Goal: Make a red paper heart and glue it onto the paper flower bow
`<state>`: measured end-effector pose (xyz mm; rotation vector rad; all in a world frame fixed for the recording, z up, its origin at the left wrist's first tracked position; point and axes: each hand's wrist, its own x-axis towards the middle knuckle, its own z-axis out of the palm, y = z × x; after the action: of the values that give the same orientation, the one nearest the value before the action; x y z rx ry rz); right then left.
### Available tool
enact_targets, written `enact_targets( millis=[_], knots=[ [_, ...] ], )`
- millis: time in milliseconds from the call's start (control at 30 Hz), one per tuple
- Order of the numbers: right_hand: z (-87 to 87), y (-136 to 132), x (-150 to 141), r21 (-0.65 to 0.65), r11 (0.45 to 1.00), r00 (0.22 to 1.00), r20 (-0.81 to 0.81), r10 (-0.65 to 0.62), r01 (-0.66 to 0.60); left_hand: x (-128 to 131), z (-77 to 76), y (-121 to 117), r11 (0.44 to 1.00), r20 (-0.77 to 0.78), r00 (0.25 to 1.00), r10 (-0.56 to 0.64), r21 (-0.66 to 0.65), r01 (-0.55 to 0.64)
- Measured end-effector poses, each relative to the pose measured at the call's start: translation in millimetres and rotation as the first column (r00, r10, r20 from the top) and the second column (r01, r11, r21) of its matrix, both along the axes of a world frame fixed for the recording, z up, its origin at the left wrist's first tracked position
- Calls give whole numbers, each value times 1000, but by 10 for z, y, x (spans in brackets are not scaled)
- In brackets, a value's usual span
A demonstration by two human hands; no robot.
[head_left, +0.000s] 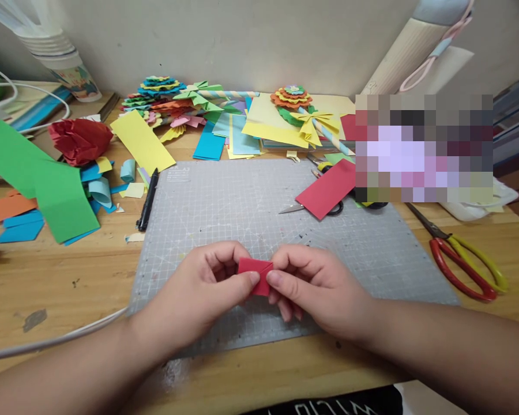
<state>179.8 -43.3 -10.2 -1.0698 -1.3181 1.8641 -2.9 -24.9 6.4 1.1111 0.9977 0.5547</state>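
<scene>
A small piece of folded red paper (256, 267) is held between both hands, just above the grey cutting mat (225, 202). My left hand (211, 282) pinches its left side, thumb on the front face. On the right side, my right hand (315, 288) grips it between thumb and fingers. A slanting crease or edge shows near the paper's upper right corner. Farther back on the mat, a flat red paper strip (326, 189) lies across a small pair of scissors (292, 208), hiding part of them.
Large red-and-yellow-handled scissors (462, 265) lie at the right. A black pen (149, 202) rests by the mat's left edge. Green paper (60, 196), a crumpled red paper piece (80, 141) and scraps cover the left. Layered paper flowers (292, 98) and paper cups (69, 72) are along the wall.
</scene>
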Motion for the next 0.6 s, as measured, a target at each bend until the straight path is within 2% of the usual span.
enact_targets(
  millis=[333, 600],
  knots=[
    [40, -21, 10, 6, 1000, 1000, 5, -15, 15, 14, 29, -5, 998, 3, 1000, -15, -60, 16],
    [42, -13, -4, 11, 1000, 999, 47, -14, 14, 5, 21, -12, 997, -2, 998, -59, -48, 58]
  ],
)
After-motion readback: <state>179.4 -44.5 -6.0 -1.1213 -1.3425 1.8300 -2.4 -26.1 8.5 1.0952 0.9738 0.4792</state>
